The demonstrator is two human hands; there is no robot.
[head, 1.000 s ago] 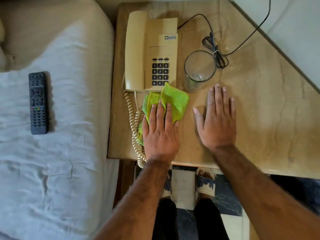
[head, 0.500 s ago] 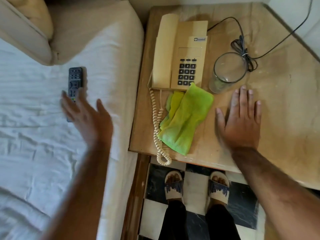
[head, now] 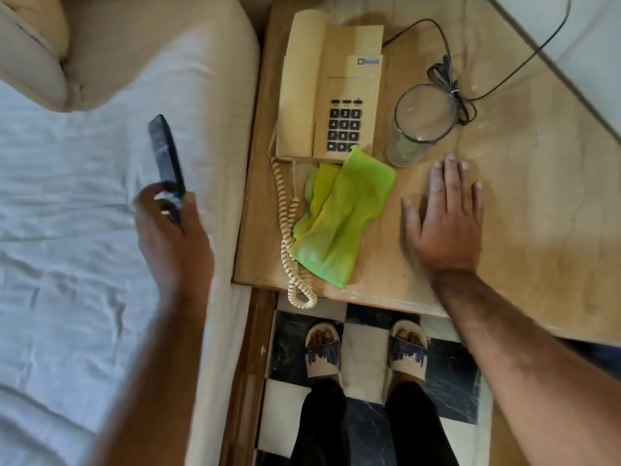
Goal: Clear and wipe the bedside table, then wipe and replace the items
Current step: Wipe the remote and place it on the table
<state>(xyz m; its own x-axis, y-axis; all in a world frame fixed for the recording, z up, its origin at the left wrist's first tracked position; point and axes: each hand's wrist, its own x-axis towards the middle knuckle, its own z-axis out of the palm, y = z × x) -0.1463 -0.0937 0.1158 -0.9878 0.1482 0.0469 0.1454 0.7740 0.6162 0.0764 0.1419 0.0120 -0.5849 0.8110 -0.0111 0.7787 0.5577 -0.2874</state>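
Note:
My left hand is closed around the lower end of a black remote control, held up above the white bed sheet and blurred by motion. A green cloth lies crumpled on the marble-topped bedside table, just in front of a beige corded telephone. An empty drinking glass stands to the right of the telephone. My right hand rests flat on the tabletop, fingers spread, right of the cloth and just in front of the glass.
The bed with a beige pillow fills the left side. The phone's coiled cord hangs over the table's front edge. A black cable runs behind the glass. My sandalled feet stand on a checkered floor.
My left hand left the green cloth, reached across to the bed, and has picked up the remote, lifting it off the sheet. My right hand stayed flat on the table.

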